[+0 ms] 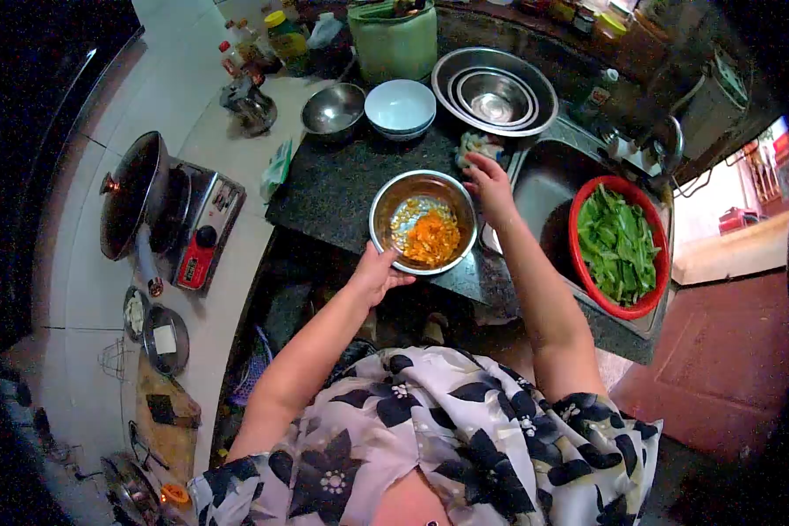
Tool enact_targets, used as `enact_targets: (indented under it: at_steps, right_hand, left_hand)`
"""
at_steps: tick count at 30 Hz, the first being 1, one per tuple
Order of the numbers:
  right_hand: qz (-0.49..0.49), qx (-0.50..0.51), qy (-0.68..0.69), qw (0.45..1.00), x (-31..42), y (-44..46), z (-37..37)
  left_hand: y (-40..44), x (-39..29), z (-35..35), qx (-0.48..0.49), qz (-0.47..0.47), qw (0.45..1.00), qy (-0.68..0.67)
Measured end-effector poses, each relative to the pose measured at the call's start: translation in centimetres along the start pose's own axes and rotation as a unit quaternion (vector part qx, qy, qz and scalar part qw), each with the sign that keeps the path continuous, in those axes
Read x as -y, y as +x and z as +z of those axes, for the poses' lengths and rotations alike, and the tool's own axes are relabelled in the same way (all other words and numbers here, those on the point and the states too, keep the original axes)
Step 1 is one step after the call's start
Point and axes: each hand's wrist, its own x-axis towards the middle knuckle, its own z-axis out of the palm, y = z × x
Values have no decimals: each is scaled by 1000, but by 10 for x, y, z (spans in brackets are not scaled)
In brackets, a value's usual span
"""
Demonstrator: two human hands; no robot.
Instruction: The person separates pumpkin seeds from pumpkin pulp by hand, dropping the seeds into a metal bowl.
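Observation:
A steel bowl [382, 198] is tilted slightly at the counter's front edge. In it lie finely chopped orange pieces [433, 238] with paler yellow bits round them. My left hand [382, 275] grips the bowl's near left rim, thumb on the rim and fingers under the side. My right hand [490, 186] is at the bowl's upper right, fingers apart and slightly bent, holding nothing that I can see. Just beyond its fingertips is a crumpled cloth [479, 147]. Whether the right hand touches the bowl's rim, I cannot tell.
A red basin [577, 252] of green leaves stands over the sink [539, 188] on the right. Nested steel basins [542, 74], white bowls [400, 107] and another steel bowl [333, 111] are behind. Left are a portable stove [209, 230], a wok [131, 200] and a cutting board [162, 430].

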Motion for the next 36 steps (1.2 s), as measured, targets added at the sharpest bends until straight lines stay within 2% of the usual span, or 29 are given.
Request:
enact_targets:
  at_steps: [1,2,3,5,7,8,11,12,15,16,18,20,23,25,27,28,29,30,31,32,34,36]
  right_hand:
    - [-33,17,-65,997,-4,-6,-1]
    - [-140,10,-134,981,-13,-15,0]
    - [-184,44,-205,960,4,-36,7]
    - [-329,142,-392,847,26,-59,9]
    - [-272,199,-518,786,23,-69,17]
    - [-203,232,-586,749,22,-74,15]
    - [-230,244,-594,731,10,-83,17]
    - [-200,237,-614,726,18,-88,21]
    - [-152,211,-572,778,16,-81,12]
    - [-189,189,-516,814,16,-79,6]
    - [-112,185,-385,897,28,-79,0]
    - [-24,181,-244,952,55,-84,2]
    - [-10,186,-140,973,64,-81,4]
    - [-28,189,-253,949,56,-83,5]
    - [-44,189,-362,912,43,-85,5]
    - [-85,191,-386,898,39,-84,7]
    - [-69,179,-372,908,38,-83,6]
    - [-53,166,-357,918,45,-83,9]
    - [-36,153,-342,926,51,-84,12]
    - [-67,167,-344,921,57,-83,14]
    - [-48,212,-251,943,63,-81,17]
    - [-59,258,-168,950,74,-83,20]
  left_hand:
    - [1,2,2,6,-3,1000,-1]
    - [6,11,2,4,18,1000,-7]
    - [6,14,4,6,15,1000,-11]
    - [7,16,11,13,13,1000,-19]
    - [2,17,11,10,6,1000,-18]
    - [2,18,12,8,7,1000,-15]
    - [0,14,17,9,17,1000,-15]
    - [0,14,16,13,15,1000,-14]
    - [6,15,11,30,7,1000,-1]
    - [5,14,11,36,5,999,10]
    - [2,12,12,38,1,999,23]
    - [1,11,8,52,-11,998,46]
    - [-7,3,10,22,-19,995,98]
    - [-12,5,7,-20,12,991,128]
    - [-14,2,1,-93,152,962,205]
    - [-12,0,-5,-114,228,935,247]
    - [-11,-2,-8,-134,300,900,286]
    - [-13,-12,1,-98,302,931,182]
    - [-14,-19,8,-62,299,936,174]
    - [-13,-27,17,-26,297,940,166]
    - [-11,-38,39,16,283,954,100]
    - [5,-40,49,49,139,986,-74]
